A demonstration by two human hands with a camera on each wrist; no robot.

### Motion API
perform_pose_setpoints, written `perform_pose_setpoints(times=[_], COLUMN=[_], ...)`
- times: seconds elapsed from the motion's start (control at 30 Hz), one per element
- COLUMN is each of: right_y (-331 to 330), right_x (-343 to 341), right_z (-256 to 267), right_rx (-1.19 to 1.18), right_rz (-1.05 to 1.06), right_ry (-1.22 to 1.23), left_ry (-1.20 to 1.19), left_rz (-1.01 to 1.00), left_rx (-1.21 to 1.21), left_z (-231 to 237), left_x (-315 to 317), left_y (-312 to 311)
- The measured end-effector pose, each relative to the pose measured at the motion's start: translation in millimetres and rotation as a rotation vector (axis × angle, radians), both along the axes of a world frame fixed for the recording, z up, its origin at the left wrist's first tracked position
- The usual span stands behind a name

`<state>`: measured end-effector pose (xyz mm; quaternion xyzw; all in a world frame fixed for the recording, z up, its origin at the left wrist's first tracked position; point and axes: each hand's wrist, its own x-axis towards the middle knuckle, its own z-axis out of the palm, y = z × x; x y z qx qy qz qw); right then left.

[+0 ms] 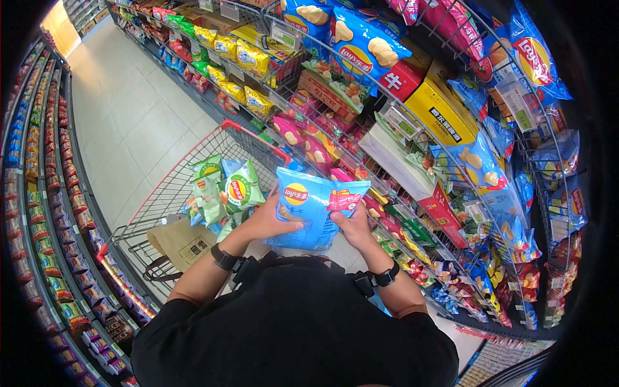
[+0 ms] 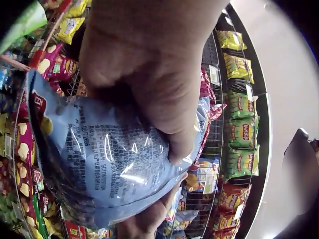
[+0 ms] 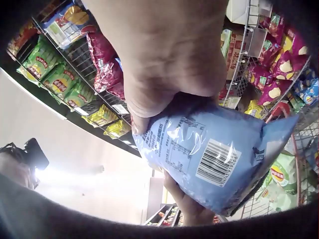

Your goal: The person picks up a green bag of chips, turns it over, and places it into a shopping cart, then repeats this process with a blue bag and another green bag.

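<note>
A light blue Lay's bag is held up in front of the chest between both hands. The left hand grips its left side, thumb across the front. On the right edge, the right hand pinches the bag with its thumb on the near face. Printed text covers the bag under the left hand in the left wrist view. A barcode shows on the bag below the right hand in the right wrist view.
A wire shopping cart with a red handle stands ahead, holding green chip bags and a tan paper bag. Wire snack racks run close along the right. Packed shelves line the left, with a tiled aisle between.
</note>
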<state>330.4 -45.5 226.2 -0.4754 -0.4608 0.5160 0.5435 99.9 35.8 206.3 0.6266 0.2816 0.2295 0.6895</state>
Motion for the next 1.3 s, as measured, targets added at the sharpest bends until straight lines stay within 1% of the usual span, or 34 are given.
perform_pose_setpoints(times=[0.1, 0.2, 0.3, 0.4, 0.5, 0.57, 0.63, 0.67, 0.73, 0.8, 0.9, 1.1, 1.3], right_y=[-1.0, -2.7, -6.6, -3.1, -1.3, -1.1, -0.4, 0.0, 0.2, -1.1, -2.3, -3.9, -6.4], right_x=[-0.3, -2.3, -12.2, -11.4, -11.2, -11.2, -10.6, -9.9, -9.1, -8.9, -10.0, -11.5, -11.6], right_z=[-8.9, -27.1, -21.9, -20.4, -27.2, -24.0, -22.7, -23.1, -24.2, -25.0, -24.4, -24.1, -25.8], right_rx=[0.007, -0.036, -0.139, -0.261, -0.240, -0.297, -0.342, -0.356, -0.386, -0.417, -0.459, -0.489, -0.512], right_rz=[-0.009, 0.059, 0.094, 0.029, -0.036, -0.065, -0.055, -0.032, 0.009, 0.044, 0.068, 0.071, 0.064], right_ry=[0.001, 0.087, 0.117, 0.101, 0.158, 0.275, 0.351, 0.368, 0.404, 0.442, 0.440, 0.467, 0.477], left_ry=[-0.061, -0.132, -0.135, -0.103, -0.189, 0.016, 0.115, 0.112, 0.040, -0.095, -0.121, -0.148, -0.162], left_rz=[0.043, 0.112, 0.197, 0.259, 0.230, 0.112, 0.067, 0.082, 0.132, 0.201, 0.178, 0.160, 0.139], left_rx=[-0.017, -0.075, -0.271, -0.236, -0.180, 0.034, 0.103, 0.066, -0.087, -0.320, -0.505, -0.534, -0.532], left_z=[3.2, -6.8, 2.8, -2.1, -12.7, -28.5, -31.7, -32.3, -27.8, -20.4, -15.8, -13.5, -21.7], left_x=[1.3, 3.3, 4.4, 7.2, 9.8, 7.0, 5.3, 6.0, 8.8, 10.1, 8.6, 8.9, 8.8], left_y=[-2.9, -2.7, -3.7, -4.9, -4.8, 2.0, 2.4, 1.2, -1.8, -6.4, -4.6, -5.8, -5.6])
